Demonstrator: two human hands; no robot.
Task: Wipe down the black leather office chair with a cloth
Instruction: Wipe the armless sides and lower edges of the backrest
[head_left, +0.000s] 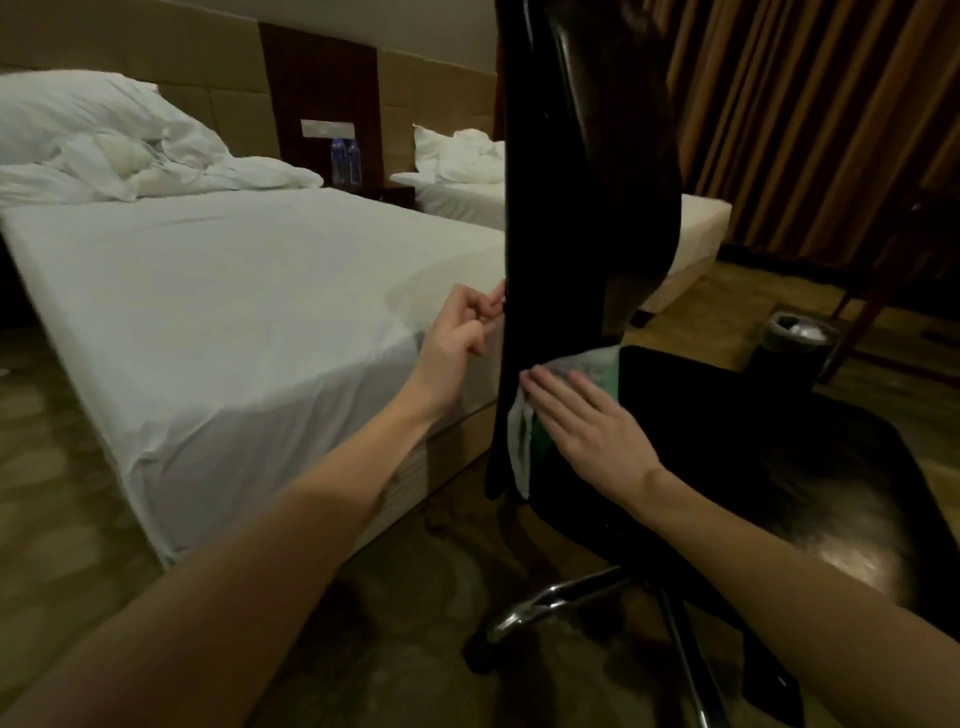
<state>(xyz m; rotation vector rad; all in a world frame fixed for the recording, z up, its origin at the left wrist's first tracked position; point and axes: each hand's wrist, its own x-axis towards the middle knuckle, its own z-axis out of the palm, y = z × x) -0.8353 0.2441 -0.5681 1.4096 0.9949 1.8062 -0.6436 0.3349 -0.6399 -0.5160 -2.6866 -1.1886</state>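
Observation:
The black leather office chair (587, 197) stands right in front of me, its tall backrest seen edge-on and its glossy seat (810, 467) to the right. My right hand (587, 431) lies flat, fingers spread, pressing a white and green cloth (522, 441) against the low part of the backrest where it meets the seat. My left hand (462, 338) is at the backrest's left edge, fingers loosely curled, fingertips touching the edge and holding nothing else.
A white-sheeted bed (234, 312) runs along the left, close to the chair. The chair's chrome base (561, 603) spreads over the carpet below. A dark waste bin (795, 348) stands behind the seat, brown curtains (810, 114) at right, a second bed (467, 197) beyond.

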